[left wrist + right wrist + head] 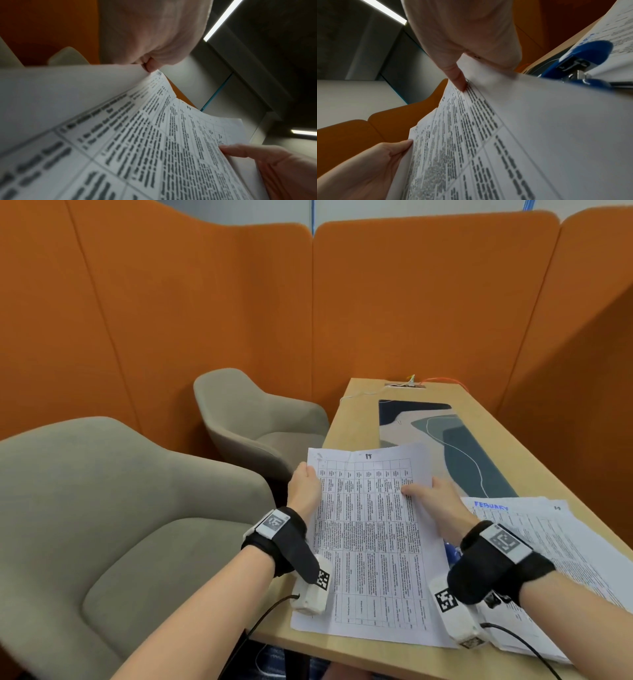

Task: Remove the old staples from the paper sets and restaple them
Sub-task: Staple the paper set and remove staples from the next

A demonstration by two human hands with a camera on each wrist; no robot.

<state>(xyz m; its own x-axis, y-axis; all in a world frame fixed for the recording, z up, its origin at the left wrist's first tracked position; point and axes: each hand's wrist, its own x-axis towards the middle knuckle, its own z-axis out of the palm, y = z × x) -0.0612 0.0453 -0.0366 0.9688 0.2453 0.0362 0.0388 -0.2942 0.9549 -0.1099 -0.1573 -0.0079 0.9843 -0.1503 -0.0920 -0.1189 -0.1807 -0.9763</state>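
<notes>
1. Two grey armchairs [144, 508] stand left of the wooden table [534, 453], before an orange partition [411, 302].
2. The left hand [303, 486] grips the left edge of the paper set [373, 535] near its far corner; in the left wrist view the thumb lies on the printed face and the curled fingers [150, 66] pinch from beneath.
3. The paper set, printed with a table of text, is tilted, its far end raised between the two hands and its near edge resting on the table by the front edge.
4. The right hand [436, 503] holds the right edge of the same set, the thumb pressed on top and the fingers hidden behind the sheets.
5. A blue stapler [583, 60] lies on the table just beside the right wrist, largely hidden in the head view.
6. Further sheets [548, 542], the top one headed in blue lettering, lie flat on the table at the right, partly under the right wrist.
7. A patterned mat [455, 446] lies farther along the table, beyond the raised set.
</notes>
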